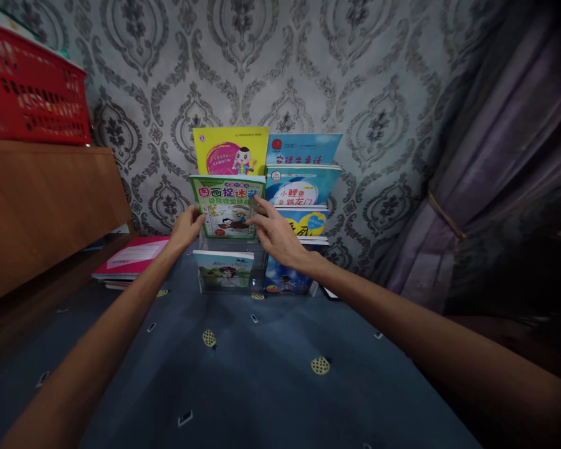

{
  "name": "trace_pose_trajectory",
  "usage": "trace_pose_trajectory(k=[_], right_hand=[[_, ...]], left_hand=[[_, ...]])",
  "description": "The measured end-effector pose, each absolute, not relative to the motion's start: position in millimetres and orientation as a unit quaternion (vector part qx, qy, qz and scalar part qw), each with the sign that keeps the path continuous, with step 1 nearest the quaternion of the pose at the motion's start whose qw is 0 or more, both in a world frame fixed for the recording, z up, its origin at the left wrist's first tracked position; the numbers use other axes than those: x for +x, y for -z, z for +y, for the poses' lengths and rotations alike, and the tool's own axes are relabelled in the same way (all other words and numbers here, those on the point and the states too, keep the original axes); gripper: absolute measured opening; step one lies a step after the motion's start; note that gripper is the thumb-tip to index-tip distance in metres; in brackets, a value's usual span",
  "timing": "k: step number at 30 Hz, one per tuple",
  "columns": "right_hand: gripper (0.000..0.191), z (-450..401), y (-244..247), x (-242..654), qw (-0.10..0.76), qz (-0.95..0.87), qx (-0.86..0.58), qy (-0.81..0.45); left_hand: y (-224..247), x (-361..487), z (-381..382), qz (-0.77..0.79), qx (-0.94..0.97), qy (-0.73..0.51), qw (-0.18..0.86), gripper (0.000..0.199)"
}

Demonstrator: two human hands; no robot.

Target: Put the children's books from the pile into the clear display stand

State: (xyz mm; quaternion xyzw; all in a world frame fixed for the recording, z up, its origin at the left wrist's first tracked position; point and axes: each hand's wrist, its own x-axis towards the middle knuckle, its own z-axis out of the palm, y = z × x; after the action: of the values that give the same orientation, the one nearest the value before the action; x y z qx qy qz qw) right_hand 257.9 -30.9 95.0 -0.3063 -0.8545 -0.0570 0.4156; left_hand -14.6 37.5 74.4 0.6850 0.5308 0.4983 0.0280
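Note:
A green-bordered children's book (231,215) stands in the left column of a clear display rack (258,262). At its left edge is my left hand (187,227), fingers curled and thumb against the cover. My right hand (278,231) grips the right side, with fingertips on the front cover. Behind it rises a yellow book (231,149); below it, in the lowest left tier, sits a book with a girl on the cover (227,271). The right column holds a blue book (303,148), a fish-story book (292,190), a blue-and-yellow book (311,222) and a dark blue book (285,274), partly behind my right hand and wrist.
A pink-covered stack of books (133,255) lies left of the rack, near a wooden cabinet (51,206) bearing a red basket (32,87). Patterned wallpaper (285,68) is behind. A purple curtain (472,162) hangs at right. The blue cloth (257,380) has pineapple prints.

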Motion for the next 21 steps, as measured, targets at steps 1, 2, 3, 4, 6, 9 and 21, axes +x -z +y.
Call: trace_pose_trajectory(k=[1,2,3,4,6,9,21], right_hand=[[0.035,-30.8,-94.2,258.3,0.417,-0.855,-0.305,0.055],[0.035,-30.9,-93.6,258.7,0.416,-0.855,-0.304,0.053],[0.034,-31.3,-93.0,259.4,0.417,-0.855,-0.304,0.052],[0.034,-32.1,-92.3,260.3,0.418,-0.855,-0.304,0.05],[0.034,-35.0,-90.1,263.4,0.423,-0.854,-0.3,0.045],[0.032,-44.9,-82.8,271.8,0.438,-0.85,-0.289,0.043],[0.033,-137.6,7.7,297.7,0.484,-0.827,-0.286,0.009]], left_hand=[[-73.5,-15.0,36.8,0.53,0.683,-0.501,0.028,0.023],[-72.0,-15.6,35.6,0.53,0.682,-0.504,0.028,0.026],[-69.6,-16.6,33.8,0.531,0.68,-0.505,0.027,0.029],[-65.9,-18.1,31.3,0.533,0.679,-0.504,0.024,0.031],[-54.4,-23.0,23.7,0.544,0.676,-0.497,0.015,0.033],[-28.4,-36.1,5.7,0.575,0.674,-0.464,-0.009,0.029],[27.3,-130.9,-41.2,0.776,0.605,-0.117,-0.132,0.078]])
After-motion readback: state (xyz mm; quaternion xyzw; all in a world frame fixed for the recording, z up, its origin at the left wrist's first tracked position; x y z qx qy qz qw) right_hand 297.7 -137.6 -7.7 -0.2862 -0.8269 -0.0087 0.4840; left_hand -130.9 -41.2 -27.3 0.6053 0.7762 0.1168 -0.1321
